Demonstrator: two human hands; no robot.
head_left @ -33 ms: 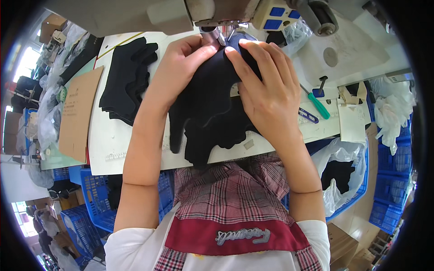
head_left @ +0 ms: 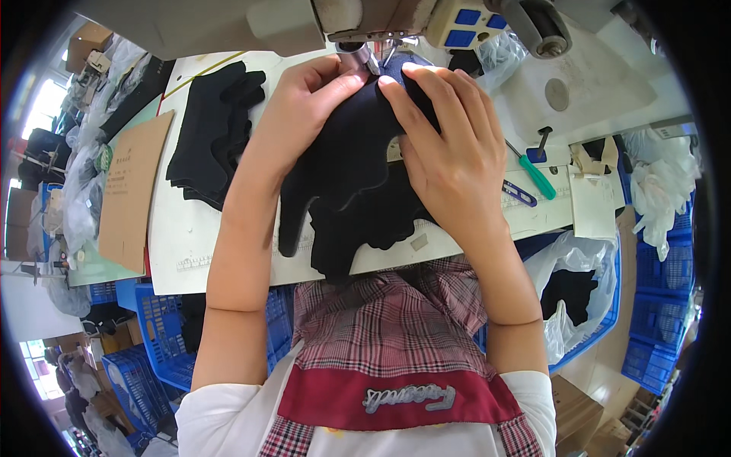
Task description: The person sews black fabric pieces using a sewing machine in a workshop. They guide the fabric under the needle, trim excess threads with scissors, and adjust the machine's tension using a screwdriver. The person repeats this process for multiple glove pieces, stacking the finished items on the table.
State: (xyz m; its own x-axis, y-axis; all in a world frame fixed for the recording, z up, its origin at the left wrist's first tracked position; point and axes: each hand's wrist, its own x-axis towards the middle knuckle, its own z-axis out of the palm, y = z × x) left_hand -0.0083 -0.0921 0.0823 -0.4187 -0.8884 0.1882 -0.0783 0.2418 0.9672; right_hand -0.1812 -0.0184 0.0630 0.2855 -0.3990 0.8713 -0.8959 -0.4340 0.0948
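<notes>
A black cut fabric piece lies on the white sewing table, its far end under the presser foot of a sewing machine. My left hand grips its left side near the foot, thumb on top and the other fingers curled, partly hidden. To the right of the foot, my right hand rests on the cloth with fingers stretched out and apart. Beneath that piece, more black fabric reaches the table's near edge.
A stack of black pieces sits left of my left arm. Right of my right hand lie a green-handled screwdriver and a purple-blue tool. Blue baskets flank my lap; a plastic-lined one stands at the right.
The near part of the upper fabric piece has swung slightly left. Both hands stay almost in place, the left one a touch further left.
</notes>
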